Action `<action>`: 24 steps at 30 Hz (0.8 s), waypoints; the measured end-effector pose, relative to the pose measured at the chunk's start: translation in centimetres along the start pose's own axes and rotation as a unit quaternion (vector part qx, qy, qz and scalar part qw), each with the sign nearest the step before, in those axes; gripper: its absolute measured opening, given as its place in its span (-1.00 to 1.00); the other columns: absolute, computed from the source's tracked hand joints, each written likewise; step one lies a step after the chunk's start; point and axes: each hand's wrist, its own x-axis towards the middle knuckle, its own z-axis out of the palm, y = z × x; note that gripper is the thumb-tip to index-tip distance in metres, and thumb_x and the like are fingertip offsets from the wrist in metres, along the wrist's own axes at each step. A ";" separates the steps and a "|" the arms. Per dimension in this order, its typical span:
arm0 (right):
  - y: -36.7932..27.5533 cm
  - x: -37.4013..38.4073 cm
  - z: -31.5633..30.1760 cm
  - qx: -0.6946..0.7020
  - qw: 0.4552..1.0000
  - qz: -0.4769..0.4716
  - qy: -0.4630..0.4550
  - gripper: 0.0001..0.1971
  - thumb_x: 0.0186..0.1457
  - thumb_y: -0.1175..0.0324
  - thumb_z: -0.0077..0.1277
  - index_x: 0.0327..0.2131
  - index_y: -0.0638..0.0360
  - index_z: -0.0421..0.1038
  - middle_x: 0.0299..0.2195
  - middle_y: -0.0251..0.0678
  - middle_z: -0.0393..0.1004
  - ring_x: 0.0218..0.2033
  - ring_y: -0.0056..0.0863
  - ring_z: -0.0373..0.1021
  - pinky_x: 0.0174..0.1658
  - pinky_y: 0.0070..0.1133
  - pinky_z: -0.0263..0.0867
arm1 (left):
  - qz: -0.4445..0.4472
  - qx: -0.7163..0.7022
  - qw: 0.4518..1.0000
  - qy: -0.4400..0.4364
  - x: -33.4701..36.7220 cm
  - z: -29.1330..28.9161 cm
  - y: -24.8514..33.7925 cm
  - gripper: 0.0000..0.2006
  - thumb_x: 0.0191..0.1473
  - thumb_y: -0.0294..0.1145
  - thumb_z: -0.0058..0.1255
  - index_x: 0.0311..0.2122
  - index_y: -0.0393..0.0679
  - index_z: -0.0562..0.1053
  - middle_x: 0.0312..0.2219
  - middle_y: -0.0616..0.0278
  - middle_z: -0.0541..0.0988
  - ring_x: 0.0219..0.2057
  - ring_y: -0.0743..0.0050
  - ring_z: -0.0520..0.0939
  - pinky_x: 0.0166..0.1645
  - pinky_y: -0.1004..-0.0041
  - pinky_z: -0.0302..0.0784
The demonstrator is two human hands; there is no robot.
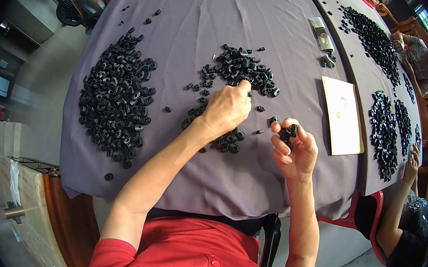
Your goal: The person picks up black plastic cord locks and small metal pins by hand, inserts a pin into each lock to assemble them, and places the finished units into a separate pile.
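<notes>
Left hand (227, 109) is nearer; loose pile (243, 66) lies just beyond its fingers, closure hidden, can't tell. Right hand (300, 155): fingers clamped on black parts (287, 134).

on the cloth (248, 184), the middle parts pile (244, 68) lies between left pile (116, 97) and card (342, 118).

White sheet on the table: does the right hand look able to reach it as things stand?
Likely yes: the right hand is just left of the white sheet, with only purplish-grey tablecloth visible between them. It is holding black parts, though, so it may need to put those down first.
</notes>
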 end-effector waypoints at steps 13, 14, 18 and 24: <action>-2.6 7.9 0.4 -0.838 0.497 -0.138 0.175 -0.73 0.04 0.32 0.08 -0.20 0.28 0.48 -0.29 -0.03 0.51 -0.32 -0.16 0.47 -0.20 -0.42 0.37 | -0.213 -0.666 0.700 -0.148 -5.1 -6.7 -4.4 -0.82 0.11 -0.29 -0.04 -0.27 -0.18 0.41 -0.37 0.16 0.51 -0.49 0.50 0.53 -0.60 0.56 0.43; -2.5 8.3 -0.7 -0.852 0.471 -0.162 0.164 -0.72 0.04 0.30 0.08 -0.22 0.28 0.47 -0.31 -0.04 0.50 -0.28 -0.12 0.46 -0.18 -0.36 0.36 | -0.226 -0.654 0.707 -0.148 -5.1 -6.8 -4.1 -0.83 0.15 -0.29 -0.05 -0.29 -0.17 0.43 -0.41 0.20 0.51 -0.52 0.56 0.52 -0.62 0.60 0.41; -1.7 9.0 -1.1 -0.875 0.422 -0.188 0.146 -0.75 0.06 0.29 0.07 -0.30 0.30 0.42 -0.40 -0.04 0.47 -0.30 -0.05 0.43 -0.22 -0.31 0.34 | -0.220 -0.545 0.797 -0.136 -5.6 -6.7 -3.0 -0.84 0.19 -0.33 -0.05 -0.36 -0.18 0.47 -0.56 0.34 0.50 -0.63 0.80 0.44 -0.70 0.77 0.24; -1.9 8.3 -0.3 -0.864 0.458 -0.139 0.154 -0.73 0.04 0.30 0.09 -0.36 0.30 0.28 -0.43 0.01 0.46 -0.35 0.00 0.41 -0.29 -0.29 0.31 | -0.033 -0.151 0.987 -0.052 -5.3 -3.7 -0.1 -0.86 -0.01 -0.44 0.08 -0.31 -0.22 0.52 -0.55 0.24 0.48 -0.51 0.44 0.54 -0.35 0.40 0.46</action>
